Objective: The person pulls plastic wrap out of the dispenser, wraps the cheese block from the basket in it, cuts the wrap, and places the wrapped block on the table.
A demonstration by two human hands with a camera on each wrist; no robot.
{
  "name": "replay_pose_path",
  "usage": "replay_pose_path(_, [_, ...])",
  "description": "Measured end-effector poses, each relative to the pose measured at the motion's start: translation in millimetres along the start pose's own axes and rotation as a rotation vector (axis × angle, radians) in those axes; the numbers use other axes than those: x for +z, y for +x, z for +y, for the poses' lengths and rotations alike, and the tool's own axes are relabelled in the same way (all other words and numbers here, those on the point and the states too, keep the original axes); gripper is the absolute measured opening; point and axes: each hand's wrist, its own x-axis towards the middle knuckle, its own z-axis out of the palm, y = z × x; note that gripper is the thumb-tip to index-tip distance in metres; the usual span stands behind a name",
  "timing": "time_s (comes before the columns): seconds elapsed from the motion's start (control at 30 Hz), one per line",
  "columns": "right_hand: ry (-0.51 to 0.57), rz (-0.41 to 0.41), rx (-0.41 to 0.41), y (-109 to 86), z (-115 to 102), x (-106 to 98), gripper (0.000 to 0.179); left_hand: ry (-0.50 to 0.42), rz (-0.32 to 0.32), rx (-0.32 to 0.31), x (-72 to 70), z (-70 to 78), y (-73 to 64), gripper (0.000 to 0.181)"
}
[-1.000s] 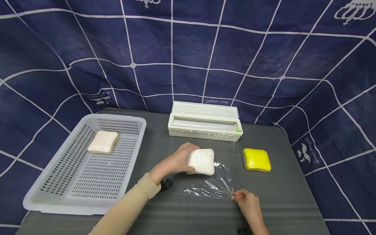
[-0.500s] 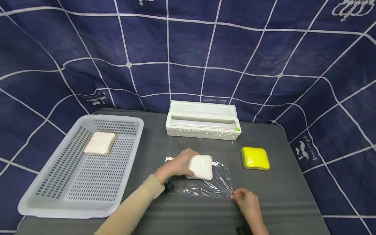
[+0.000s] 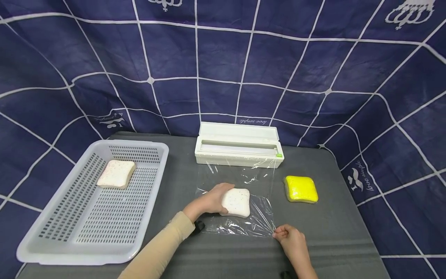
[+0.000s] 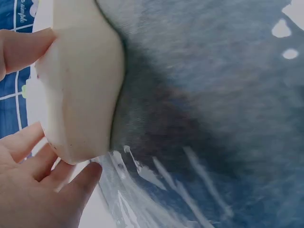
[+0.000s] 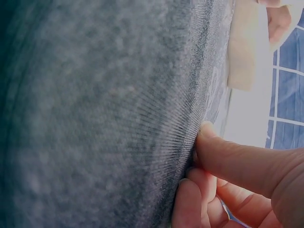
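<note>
A white, speckled slice-shaped block [image 3: 236, 202], like a thick toast slice, lies over a sheet of clear plastic wrap [image 3: 240, 228]. My left hand [image 3: 213, 199] grips its left side, thumb on the near edge and fingers on the far one; the left wrist view shows the block's pale side [image 4: 85, 90] close above the wrap. My right hand [image 3: 290, 240] pinches the wrap's near right corner between thumb and fingers. The wrap runs back to a white dispenser box [image 3: 240, 159] whose lid stands up.
A yellow, shiny block of similar shape [image 3: 301, 189] lies to the right. At left, a white perforated basket [image 3: 148, 221] holds another speckled slice-shaped block [image 3: 116, 174]. A dark blue gridded cloth [image 3: 223, 50] hangs behind the grey table [image 3: 341, 232].
My left hand has brought the white block down and toward me onto the wrap. My right hand keeps its pinch at the corner, and the head view has shifted slightly.
</note>
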Motion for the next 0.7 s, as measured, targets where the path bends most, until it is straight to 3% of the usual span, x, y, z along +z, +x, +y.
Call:
replay_pose_path(0.17, [-0.013,0.012,-0.034,-0.6,0,1,0.013,0.004,0.070,0.017,-0.9,-4.0,-13.2,0.088])
replay_pose_path(0.33, [-0.038,0.062,-0.088,-2.0,1,1,0.011,0.017,0.253,-0.023,-9.4,-2.3,-37.1,0.075])
replay_pose_path(0.43, [-0.052,0.093,-0.124,-3.7,2,0,0.011,0.050,0.327,-0.046,-12.8,-0.9,-55.0,0.065])
replay_pose_path(0.53, [-0.055,0.111,-0.160,-5.0,0,-1,0.011,0.098,0.327,-0.058,-11.5,-1.3,-72.0,0.054])
replay_pose_path(0.7, [-0.091,0.142,-0.246,-6.8,-6,0,0.016,0.183,0.251,-0.072,-2.6,-9.1,-95.7,0.041])
